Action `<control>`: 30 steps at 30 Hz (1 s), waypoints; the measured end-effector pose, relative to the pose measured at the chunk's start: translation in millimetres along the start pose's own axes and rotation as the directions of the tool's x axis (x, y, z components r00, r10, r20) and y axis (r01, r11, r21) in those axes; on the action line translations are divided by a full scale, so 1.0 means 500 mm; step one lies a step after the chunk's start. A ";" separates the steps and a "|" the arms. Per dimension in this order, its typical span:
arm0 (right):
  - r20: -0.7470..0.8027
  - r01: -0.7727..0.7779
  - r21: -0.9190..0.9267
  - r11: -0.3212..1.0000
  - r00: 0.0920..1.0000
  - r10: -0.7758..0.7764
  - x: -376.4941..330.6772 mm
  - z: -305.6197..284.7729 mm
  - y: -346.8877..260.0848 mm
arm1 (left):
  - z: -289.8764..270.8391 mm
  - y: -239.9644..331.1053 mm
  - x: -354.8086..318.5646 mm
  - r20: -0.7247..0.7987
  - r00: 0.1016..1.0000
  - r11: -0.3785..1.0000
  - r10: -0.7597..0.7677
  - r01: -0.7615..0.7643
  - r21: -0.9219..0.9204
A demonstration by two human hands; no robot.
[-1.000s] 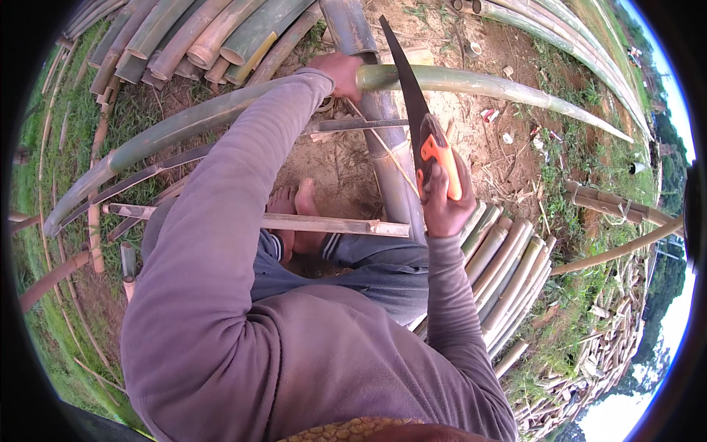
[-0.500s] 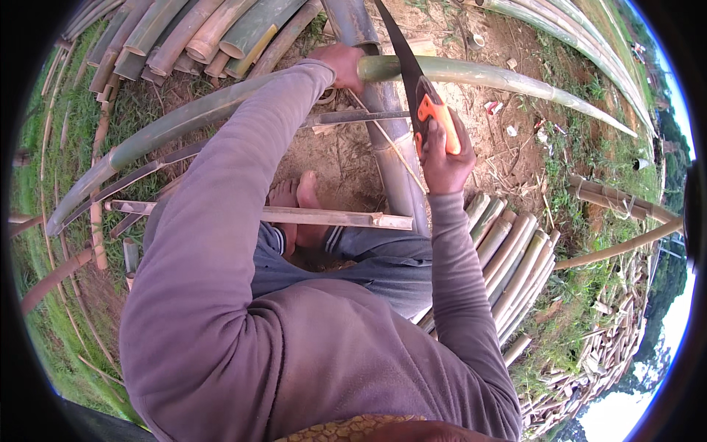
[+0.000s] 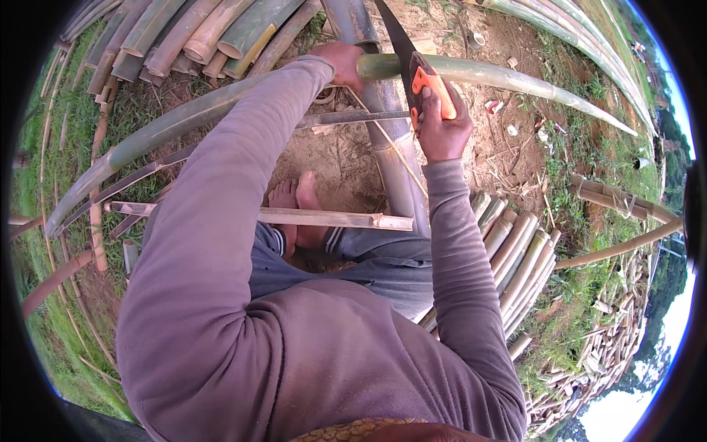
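Your left hand [image 3: 340, 62] has its grip closed on the green bamboo pole [image 3: 508, 76]; some of its fingers are hidden from view. Your right hand [image 3: 445, 131] has its grip closed around the orange handle of the handsaw [image 3: 434, 92]. The dark saw blade [image 3: 398, 33] points away from you and crosses the pole just to the right of your left hand. Whether the teeth touch the pole cannot be determined from this view.

The pole crosses a thick bamboo log [image 3: 396, 158]. Its right section tapers to a narrow end above the ground; its left section passes behind your left forearm and bends toward the lower left through the lens.

A dark strip [image 3: 353, 117] lies across the log, nearer to you than the pole. A pale split bamboo strip [image 3: 335, 219] lies between your bare feet [image 3: 307, 190] and your lap. To the upper left is a stack of cut bamboo [image 3: 199, 37]. Beside your right forearm is a bundle of shorter bamboo pieces [image 3: 519, 250].
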State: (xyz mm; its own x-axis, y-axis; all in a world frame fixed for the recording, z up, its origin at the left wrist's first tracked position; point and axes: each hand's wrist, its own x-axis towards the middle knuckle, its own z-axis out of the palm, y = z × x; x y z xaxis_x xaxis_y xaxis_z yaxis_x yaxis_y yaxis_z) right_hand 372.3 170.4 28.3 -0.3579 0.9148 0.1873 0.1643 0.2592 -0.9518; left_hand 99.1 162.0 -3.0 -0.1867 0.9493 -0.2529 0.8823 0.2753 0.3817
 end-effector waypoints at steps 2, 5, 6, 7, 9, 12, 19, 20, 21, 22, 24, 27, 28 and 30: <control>-0.047 -0.151 0.037 0.988 0.987 0.153 -0.107 -0.061 -0.007 | 0.006 -0.007 0.010 0.095 0.995 0.999 0.025 -0.022 -0.027; -0.115 -0.121 0.225 0.967 0.982 0.150 -0.352 -0.178 -0.045 | 0.025 -0.017 0.025 0.033 0.999 0.999 0.040 -0.039 -0.029; -0.095 -0.037 0.060 0.998 0.995 0.042 -0.385 -0.194 -0.049 | 0.029 -0.020 0.027 0.003 0.999 0.998 0.051 -0.051 -0.047; -0.059 -0.094 -0.034 0.995 0.994 0.092 -0.406 -0.201 -0.063 | 0.031 -0.020 0.028 0.035 0.999 0.999 0.031 -0.029 -0.046; -0.030 0.019 0.087 0.996 0.999 -0.016 -0.344 -0.167 -0.066 | 0.030 -0.018 0.024 0.046 0.999 1.000 -0.004 0.005 -0.030; -0.042 -0.023 -0.047 0.999 0.999 0.021 -0.098 -0.042 -0.028 | 0.019 -0.009 0.009 0.027 0.999 0.999 0.034 -0.033 -0.024; -0.008 -0.064 -0.048 0.997 0.998 0.064 -0.146 -0.089 -0.009 | 0.015 -0.010 0.010 0.026 0.999 1.000 0.020 -0.020 0.001; -0.067 -0.059 -0.049 0.997 0.996 0.055 -0.223 -0.128 -0.019 | 0.024 -0.010 0.010 -0.032 0.999 0.999 0.019 -0.020 -0.033; -0.068 -0.043 0.036 0.998 0.997 0.045 -0.291 -0.160 -0.030 | 0.030 -0.014 0.009 -0.037 0.999 0.999 0.024 -0.026 -0.035; -0.106 -0.109 0.140 0.984 0.987 0.124 -0.356 -0.187 -0.053 | 0.032 -0.015 0.013 -0.042 0.999 0.999 0.034 -0.035 -0.035; -0.071 -0.107 0.023 0.994 0.992 0.109 -0.379 -0.188 -0.072 | 0.033 -0.015 0.011 -0.006 1.000 1.000 0.028 -0.028 0.000; -0.078 0.067 -0.059 0.996 0.994 -0.072 -0.200 -0.085 -0.048 | 0.018 -0.002 0.002 0.018 1.000 1.000 -0.015 0.014 0.021; -0.040 -0.006 -0.111 0.994 0.999 0.001 -0.123 -0.051 -0.038 | 0.015 0.006 -0.007 0.009 1.000 0.999 -0.017 0.016 0.031; -0.025 0.046 -0.104 0.994 0.998 -0.049 0.033 0.022 0.003 | 0.002 0.019 -0.018 0.005 1.000 1.000 -0.002 0.002 0.030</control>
State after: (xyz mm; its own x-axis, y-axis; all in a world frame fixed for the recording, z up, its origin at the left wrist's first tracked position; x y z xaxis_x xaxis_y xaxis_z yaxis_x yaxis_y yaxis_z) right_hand 356.7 182.3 27.2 -0.3423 0.9085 0.2396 0.2421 0.3317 -0.9118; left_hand 109.7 155.9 1.9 -0.1864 0.9479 -0.2585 0.8946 0.2725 0.3541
